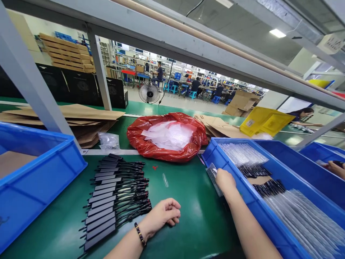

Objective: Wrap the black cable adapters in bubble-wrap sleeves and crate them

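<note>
My left hand [165, 214], with a dark beaded bracelet at the wrist, hovers over or rests on the green table with its fingers loosely curled; nothing shows in them. Beside the blue bin's left wall, my right hand [225, 180] is closed at the edge of a clear bubble-wrap bag [213, 178]; its fingertips are partly hidden. To the left lies a row of black rectangular devices with short cables [104, 205]. A small clear plastic piece [165, 180] and some tiny red bits [155, 167] lie between the row and my right hand.
A blue bin [229, 171] on the right holds bubble-wrapped black items in rows. Another blue bin [61, 158] stands left. Behind are a red bag [161, 154] of white wrapping, cardboard sheets [91, 113] and a yellow bin [258, 122]. A co-worker's hand [335, 168] shows far right.
</note>
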Demonstrator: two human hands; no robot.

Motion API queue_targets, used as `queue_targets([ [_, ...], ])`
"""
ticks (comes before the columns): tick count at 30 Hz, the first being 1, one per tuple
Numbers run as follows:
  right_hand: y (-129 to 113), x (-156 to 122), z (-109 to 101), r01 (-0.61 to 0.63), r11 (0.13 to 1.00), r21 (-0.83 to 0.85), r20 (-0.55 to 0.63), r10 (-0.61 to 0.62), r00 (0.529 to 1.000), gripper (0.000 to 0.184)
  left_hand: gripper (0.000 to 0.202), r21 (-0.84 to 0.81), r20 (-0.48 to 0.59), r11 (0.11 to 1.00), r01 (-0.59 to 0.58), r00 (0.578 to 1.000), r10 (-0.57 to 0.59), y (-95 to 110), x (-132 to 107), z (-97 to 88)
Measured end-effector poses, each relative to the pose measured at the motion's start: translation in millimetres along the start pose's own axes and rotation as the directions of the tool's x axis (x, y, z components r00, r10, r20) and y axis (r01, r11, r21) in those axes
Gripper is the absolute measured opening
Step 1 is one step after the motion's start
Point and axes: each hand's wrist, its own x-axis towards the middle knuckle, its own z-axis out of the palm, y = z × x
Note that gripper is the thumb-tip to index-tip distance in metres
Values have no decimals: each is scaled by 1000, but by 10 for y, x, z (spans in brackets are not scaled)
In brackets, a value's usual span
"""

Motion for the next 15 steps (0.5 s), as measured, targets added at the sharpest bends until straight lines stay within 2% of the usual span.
queue_targets([
  [2, 12, -16, -60, -10, 1000, -4, -37, 10, 999, 26, 27, 36, 21, 999, 0, 1000, -1, -5, 4, 6],
  [6, -90, -105, -254, 33, 999, -6, -196, -34, 980, 19, 28, 161, 87, 987, 24, 995, -38, -5, -29, 18],
  [8, -294, -212, -351, 168, 985, 28, -275, -154, 949, 17, 31, 246, 154, 969, 8, 987, -48, -8, -68, 22],
  [9, -444, -290, -391, 281, 958, 64, -315, -248, 916, 17, 32, 300, 204, 954, -12, 978, -52, -13, -88, 26],
  [10, -622, -387, -421, 417, 902, 108, -346, -359, 867, 17, 33, 361, 261, 932, -36, 963, -64, -21, -102, 32],
  [12, -1031, -630, -450, 673, 713, 197, -340, -595, 729, 18, 31, 489, 383, 868, -86, 915, -125, -56, -104, 49],
  [14, -1452, -903, -439, 827, 516, 223, -220, -800, 559, 18, 26, 575, 485, 810, -114, 845, -226, -122, -59, 69],
  [15, -1649, -1032, -418, 884, 420, 203, -149, -879, 452, 18, 24, 593, 523, 796, -122, 810, -265, -167, -21, 78],
])
